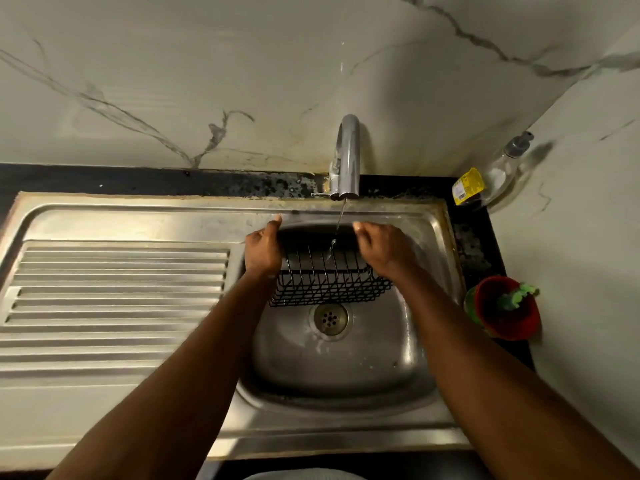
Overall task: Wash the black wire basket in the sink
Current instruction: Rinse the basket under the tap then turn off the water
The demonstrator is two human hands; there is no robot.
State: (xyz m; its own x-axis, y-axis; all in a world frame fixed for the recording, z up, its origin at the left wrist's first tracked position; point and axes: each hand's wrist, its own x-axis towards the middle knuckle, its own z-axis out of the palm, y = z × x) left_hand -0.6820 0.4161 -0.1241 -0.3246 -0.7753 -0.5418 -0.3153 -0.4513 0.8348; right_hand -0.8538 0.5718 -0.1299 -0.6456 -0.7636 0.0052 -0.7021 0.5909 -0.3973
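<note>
The black wire basket [329, 284] hangs tilted over the far half of the steel sink [346, 368], above the drain. My left hand [264, 249] grips its left end and my right hand [382, 249] grips its right end, fingers curled over the wires. A thin stream of water falls from the curved tap [346, 157] onto the middle of the basket. The basket's far rim is partly hidden by both hands.
The ribbed draining board [114, 292] lies to the left of the bowl. A clear pump bottle with a yellow label [491, 174] stands at the back right corner. A red cup holding a green scrubber [505, 306] stands right of the sink. Marble walls close the back and right.
</note>
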